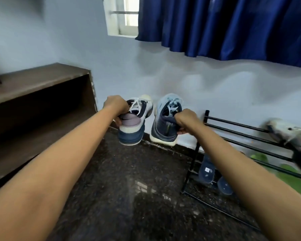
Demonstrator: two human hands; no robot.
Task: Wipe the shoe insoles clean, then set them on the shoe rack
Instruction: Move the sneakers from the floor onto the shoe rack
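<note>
My left hand point(116, 108) grips the heel collar of a white and navy sneaker point(135, 122) with white laces, held up above the floor. My right hand point(185, 121) grips the heel of a blue sneaker point(165, 122) with pale blue laces, also held up beside the first. Both shoes point away from me toward the wall. A black metal shoe rack point(241, 134) stands to the right. Two dark blue insoles point(206, 171) lie on its lower level. The insides of the held shoes are hidden.
A worn grey sneaker point(290, 136) sits on the rack's top bars at far right, something green point(288, 173) beneath. A brown wooden shelf unit point(38, 94) stands at left. Dark speckled floor point(129, 188) lies below; a blue curtain point(233, 26) hangs above.
</note>
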